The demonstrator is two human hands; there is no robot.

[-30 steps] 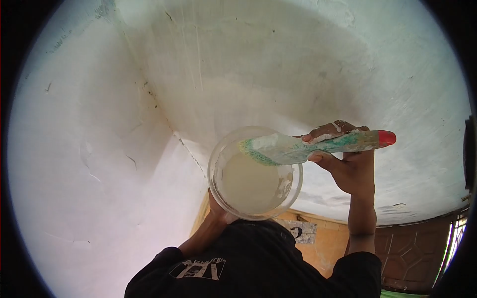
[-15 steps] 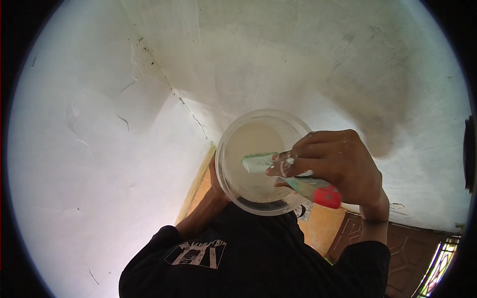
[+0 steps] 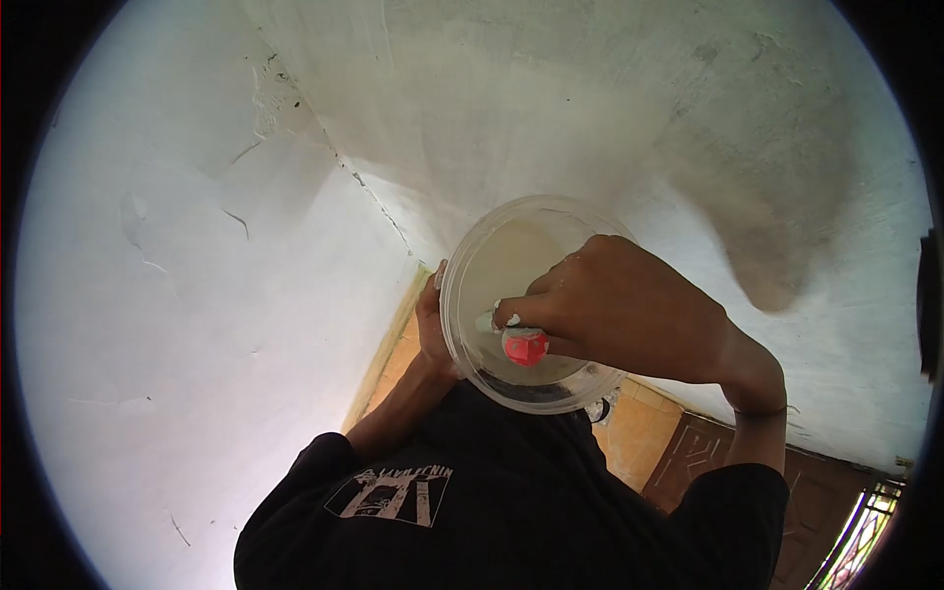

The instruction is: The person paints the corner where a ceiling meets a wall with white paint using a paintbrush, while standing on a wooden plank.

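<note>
My left hand (image 3: 432,320) holds a clear round plastic tub (image 3: 539,401) by its left side, with most of the fingers hidden behind it. Whitish liquid that looks like paint (image 3: 511,258) lies inside. Over the tub's mouth, my right hand (image 3: 629,307) is closed around a paintbrush (image 3: 525,346). The red end of its handle points up toward me, while the bristles are down in the tub, mostly hidden by my fingers. White smears mark the fingertips of this hand.
Whitish walls meet in a cracked corner (image 3: 359,179) ahead of me, with scratches on the left wall (image 3: 167,324). Below are orange floor tiles (image 3: 634,438). A brown panelled door (image 3: 703,462) and a patterned window (image 3: 865,531) lie at the lower right.
My right hand has tipped the paintbrush more upright and lowered its bristles into the tub, the red handle end swinging left. The tub has shifted slightly up and right.
</note>
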